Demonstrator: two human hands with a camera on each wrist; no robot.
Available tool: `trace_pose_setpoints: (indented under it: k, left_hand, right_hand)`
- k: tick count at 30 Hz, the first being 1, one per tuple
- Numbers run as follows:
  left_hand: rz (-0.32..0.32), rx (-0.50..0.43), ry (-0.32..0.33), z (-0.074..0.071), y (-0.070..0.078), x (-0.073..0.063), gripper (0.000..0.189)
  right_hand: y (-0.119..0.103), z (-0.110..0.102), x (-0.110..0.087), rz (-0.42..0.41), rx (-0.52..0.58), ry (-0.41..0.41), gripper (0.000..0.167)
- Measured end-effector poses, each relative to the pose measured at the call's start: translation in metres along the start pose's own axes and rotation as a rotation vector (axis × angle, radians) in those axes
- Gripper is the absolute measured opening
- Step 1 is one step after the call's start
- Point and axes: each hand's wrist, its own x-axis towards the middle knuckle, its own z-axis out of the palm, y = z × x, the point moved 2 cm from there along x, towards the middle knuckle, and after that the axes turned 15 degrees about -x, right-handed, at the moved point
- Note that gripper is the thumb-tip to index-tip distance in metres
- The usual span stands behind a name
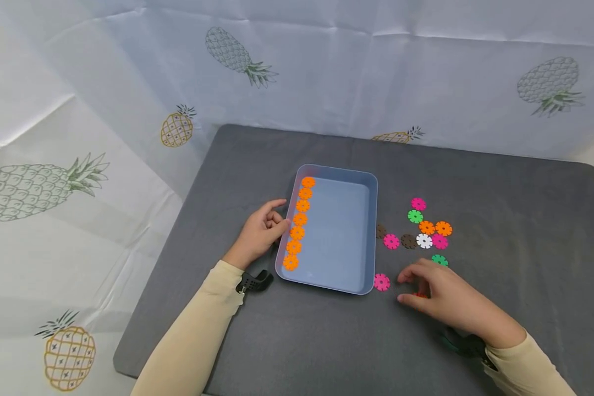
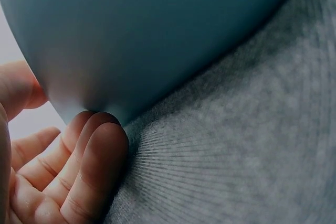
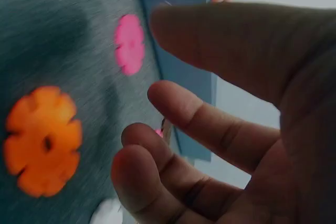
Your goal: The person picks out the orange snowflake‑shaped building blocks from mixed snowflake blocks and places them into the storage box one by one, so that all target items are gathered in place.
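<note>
In the head view, a blue-grey tray (image 1: 344, 236) holds a column of orange notched discs (image 1: 300, 219) along its left side. My left hand (image 1: 260, 232) pinches the tray's left wall. Its fingers (image 2: 100, 166) lie against the outer wall, while the thumb tip (image 2: 23, 87) goes behind the rim in the left wrist view. Right of the tray, my right hand (image 1: 440, 294) hovers over the table with thumb and fingers apart, nothing between them. Below it lies an orange disc (image 3: 44, 142), mostly hidden by the hand in the head view. A pink disc (image 1: 381, 282) lies beside the tray's near right corner.
Loose notched discs lie right of the tray: a white disc (image 1: 424, 241), brown disc (image 1: 408, 241), green disc (image 1: 415, 216), and several pink and orange ones. The dark grey table (image 1: 515, 220) meets a pineapple-printed cloth (image 1: 326, 82) at the back.
</note>
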Motion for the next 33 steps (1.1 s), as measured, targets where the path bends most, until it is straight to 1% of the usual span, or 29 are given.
trace_pose_setpoints:
  k: [2,6,8,11,16,22,27,33]
  left_hand:
    - [0.002,0.002,-0.001,0.000,0.000,0.000,0.055]
    - [0.006,0.002,0.002,0.000,0.000,0.001,0.055]
    - [0.006,-0.003,0.002,0.000,0.000,0.001,0.055]
    - [0.011,-0.008,0.002,0.000,-0.001,0.001,0.055]
    - [0.020,-0.004,0.000,0.000,0.000,0.001,0.055]
    - [-0.001,0.004,-0.007,0.002,-0.001,-0.002,0.056]
    - [0.005,-0.001,-0.005,0.002,-0.001,-0.001,0.055]
    - [0.003,-0.003,0.003,0.001,-0.001,0.000,0.055]
  right_hand:
    - [0.004,0.003,-0.005,-0.018,-0.036,0.016,0.029]
    - [0.010,0.006,-0.014,-0.013,-0.103,0.036,0.034]
    - [0.013,0.007,-0.016,-0.003,-0.129,0.034,0.036]
    - [0.016,0.008,-0.018,0.009,-0.139,0.015,0.038]
    - [0.020,0.011,-0.018,0.037,-0.127,-0.021,0.034]
    - [0.024,0.013,-0.017,0.060,-0.093,-0.079,0.032]
    - [0.025,0.014,-0.016,0.078,-0.043,-0.100,0.032]
    - [0.024,0.014,-0.013,0.076,-0.031,-0.104,0.031]
